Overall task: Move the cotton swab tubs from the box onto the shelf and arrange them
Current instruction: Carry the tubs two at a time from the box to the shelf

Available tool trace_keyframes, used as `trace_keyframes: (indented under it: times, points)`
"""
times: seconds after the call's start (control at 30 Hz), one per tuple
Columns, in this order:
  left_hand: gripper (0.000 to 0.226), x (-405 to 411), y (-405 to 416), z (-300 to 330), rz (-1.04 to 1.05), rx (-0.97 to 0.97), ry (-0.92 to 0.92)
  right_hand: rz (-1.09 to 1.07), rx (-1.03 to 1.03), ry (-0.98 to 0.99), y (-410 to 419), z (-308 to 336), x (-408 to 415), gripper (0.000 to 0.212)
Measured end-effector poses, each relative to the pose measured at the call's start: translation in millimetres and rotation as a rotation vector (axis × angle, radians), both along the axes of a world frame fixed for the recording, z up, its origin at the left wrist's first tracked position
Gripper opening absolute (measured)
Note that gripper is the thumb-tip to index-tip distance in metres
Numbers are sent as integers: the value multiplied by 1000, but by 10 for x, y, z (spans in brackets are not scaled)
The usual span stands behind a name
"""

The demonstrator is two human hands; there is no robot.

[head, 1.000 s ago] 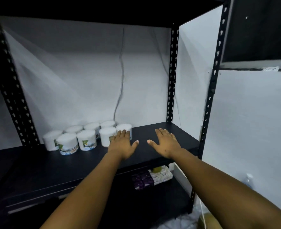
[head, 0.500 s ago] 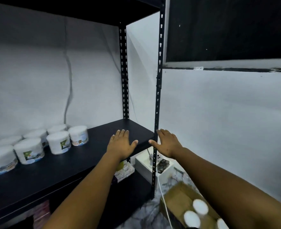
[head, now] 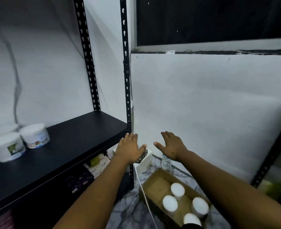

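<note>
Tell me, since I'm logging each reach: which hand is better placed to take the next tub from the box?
Probably the right hand: it hovers open nearer the box with its tubs, while the left hand is by the shelf.

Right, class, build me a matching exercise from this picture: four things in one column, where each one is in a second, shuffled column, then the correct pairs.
Things:
1. cardboard box
2. labelled tub
3. left hand
4. soap packets

Places:
A. on the black shelf
B. on the lower shelf, under the black shelf
C. on the floor, holding four white-lidded tubs
D. open and empty, past the shelf's front right corner

Pairs: 1-C, 2-A, 3-D, 4-B
</note>
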State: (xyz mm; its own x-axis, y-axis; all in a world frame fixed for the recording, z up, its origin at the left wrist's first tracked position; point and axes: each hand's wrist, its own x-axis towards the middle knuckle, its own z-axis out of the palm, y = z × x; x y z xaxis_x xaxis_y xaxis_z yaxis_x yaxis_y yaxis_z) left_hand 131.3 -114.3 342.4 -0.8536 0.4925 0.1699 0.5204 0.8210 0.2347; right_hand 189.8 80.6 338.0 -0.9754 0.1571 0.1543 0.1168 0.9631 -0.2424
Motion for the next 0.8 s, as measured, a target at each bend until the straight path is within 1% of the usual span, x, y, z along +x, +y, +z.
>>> trace_keyframes:
  times: [0.17, 0.33, 0.53, 0.7, 0.8]
  points:
    - [68, -98, 408, -322, -52, -22, -37, -19, -55, -27, 382, -412, -69, 74]
    - [72, -285, 756, -824, -71, -77, -112, -48, -115, -67, 746, -855, -128, 68]
    - [73, -426, 1103, -1384, -120, -113, -205, -152, -165, -223, 1109, -1481, -232, 69]
    - [73, -448, 1360, -1903, -131, -143, -269, -194, -223, -274, 1313, -1989, -256, 71]
    - [76, -470, 1464, -2296, -138, -165, -319, -180, -234, -308, 1429, -2384, -284, 74]
